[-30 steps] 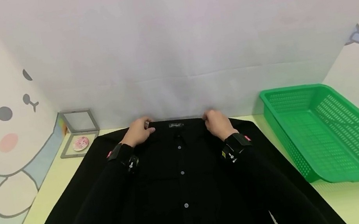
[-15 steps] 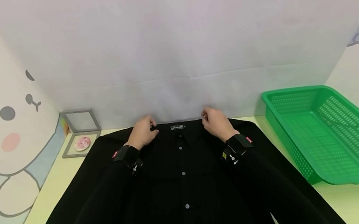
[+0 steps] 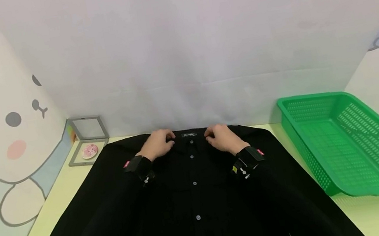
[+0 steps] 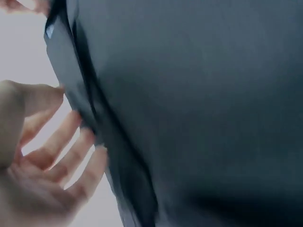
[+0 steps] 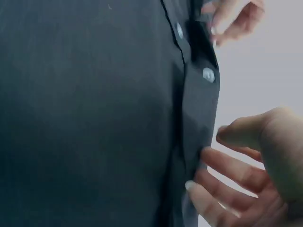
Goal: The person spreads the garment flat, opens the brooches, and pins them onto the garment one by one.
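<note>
A black button-up shirt [image 3: 185, 202] lies front side up, its collar at the far end and a small label [image 3: 189, 134] inside the neck. My left hand [image 3: 158, 144] is at the collar's left side, and my right hand [image 3: 224, 138] at its right side. In the left wrist view, the left fingertips [image 4: 85, 135] touch the collar edge while the thumb stands apart from them. The right wrist view has loosely bent right fingers [image 5: 227, 175] against the collar [image 5: 199, 113], thumb apart too. Pale buttons [image 5: 208, 74] show near the neck.
A green plastic basket [image 3: 329, 178] stands to the right of the shirt. At the back left sits a grey-framed case [image 3: 77, 161] with its lid raised and a pink round item [image 3: 89, 151] inside. A white wall [image 3: 178, 53] rises behind the pale yellow table [image 3: 61, 185].
Both hands have moved inward along the collar, closer to each other and to the label. The head view has shifted slightly. Basket and case stay in place.
</note>
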Demonstrator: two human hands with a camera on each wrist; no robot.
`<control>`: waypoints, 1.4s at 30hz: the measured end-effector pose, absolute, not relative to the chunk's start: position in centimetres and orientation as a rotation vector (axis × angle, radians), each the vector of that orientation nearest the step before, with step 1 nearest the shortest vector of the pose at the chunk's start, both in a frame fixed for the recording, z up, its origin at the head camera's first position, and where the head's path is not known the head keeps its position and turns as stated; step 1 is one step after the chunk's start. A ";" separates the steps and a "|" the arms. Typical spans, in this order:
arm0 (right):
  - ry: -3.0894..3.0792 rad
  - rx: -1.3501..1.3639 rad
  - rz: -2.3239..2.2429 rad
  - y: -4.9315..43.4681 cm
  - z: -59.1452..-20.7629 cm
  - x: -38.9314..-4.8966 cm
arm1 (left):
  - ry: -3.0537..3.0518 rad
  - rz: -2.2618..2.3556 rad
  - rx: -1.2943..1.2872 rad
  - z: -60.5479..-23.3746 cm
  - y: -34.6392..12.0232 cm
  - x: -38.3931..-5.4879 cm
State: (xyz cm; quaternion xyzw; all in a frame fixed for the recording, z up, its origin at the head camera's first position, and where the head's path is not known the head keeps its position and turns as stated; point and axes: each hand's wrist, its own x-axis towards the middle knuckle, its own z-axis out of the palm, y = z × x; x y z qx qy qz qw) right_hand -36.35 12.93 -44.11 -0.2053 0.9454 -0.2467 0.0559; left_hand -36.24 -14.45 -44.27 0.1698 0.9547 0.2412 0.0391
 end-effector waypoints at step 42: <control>2.952 -0.620 -0.386 18.7 -42.7 -23.3 | 2.904 0.327 0.837 -44.0 -19.0 -20.4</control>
